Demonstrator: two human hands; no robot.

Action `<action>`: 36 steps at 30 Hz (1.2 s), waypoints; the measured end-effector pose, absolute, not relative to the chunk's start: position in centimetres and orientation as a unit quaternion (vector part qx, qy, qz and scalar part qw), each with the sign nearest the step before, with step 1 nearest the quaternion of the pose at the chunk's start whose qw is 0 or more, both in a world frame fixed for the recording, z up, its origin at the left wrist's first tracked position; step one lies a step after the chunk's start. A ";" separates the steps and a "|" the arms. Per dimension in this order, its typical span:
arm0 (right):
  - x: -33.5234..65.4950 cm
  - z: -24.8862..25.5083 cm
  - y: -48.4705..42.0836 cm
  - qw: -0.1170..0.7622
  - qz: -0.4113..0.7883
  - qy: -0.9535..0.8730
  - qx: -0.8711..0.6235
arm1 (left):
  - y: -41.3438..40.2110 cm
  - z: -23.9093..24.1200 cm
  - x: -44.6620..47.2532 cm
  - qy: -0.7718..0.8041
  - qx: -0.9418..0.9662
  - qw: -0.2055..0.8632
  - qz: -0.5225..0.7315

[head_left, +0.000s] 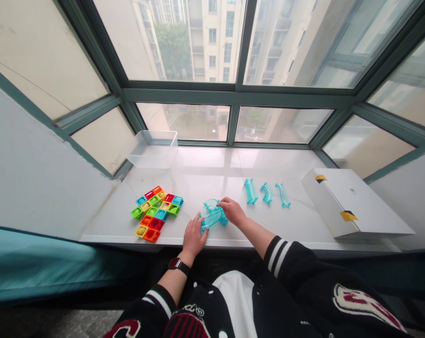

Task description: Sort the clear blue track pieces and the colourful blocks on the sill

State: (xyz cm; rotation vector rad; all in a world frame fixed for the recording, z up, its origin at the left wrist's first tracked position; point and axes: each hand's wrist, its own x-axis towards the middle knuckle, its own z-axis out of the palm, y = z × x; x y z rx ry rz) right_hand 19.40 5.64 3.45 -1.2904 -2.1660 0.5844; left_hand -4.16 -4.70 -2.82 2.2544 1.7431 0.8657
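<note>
Several translucent blue track pieces [212, 217] lie together on the white sill in front of me, one straight and others curved behind it. My left hand [194, 236], with a dark watch on its wrist, grips the left end of the straight piece between thumb and fingers. From the right, my right hand [233, 211] pinches at the upper right of the same cluster, fingers closed on a blue track piece. Exactly how the pieces join is too small to tell.
Left of my hands sits a patch of colourful square blocks [156, 211]. Further right lie a straight blue piece [250, 191] and two curved ones [267, 193]. A clear plastic bin [154, 155] stands back left, a white box [353, 202] at right. Windows close off the back.
</note>
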 end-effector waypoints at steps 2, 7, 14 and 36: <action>19.4 3.5 5.6 0.274 0.214 -0.802 -0.485 | -4.7 -2.8 -4.2 0.584 0.754 0.084 0.288; 19.4 3.2 5.7 0.297 0.223 -0.780 -0.504 | -4.7 -2.7 -4.1 0.584 0.755 0.085 0.286; 19.8 2.3 6.9 0.388 0.308 -0.644 -0.583 | -4.7 -2.7 -4.0 0.587 0.753 0.081 0.286; 29.6 6.9 -0.8 0.506 0.592 -0.368 -0.508 | -4.7 -2.6 -4.5 0.584 0.744 0.095 0.310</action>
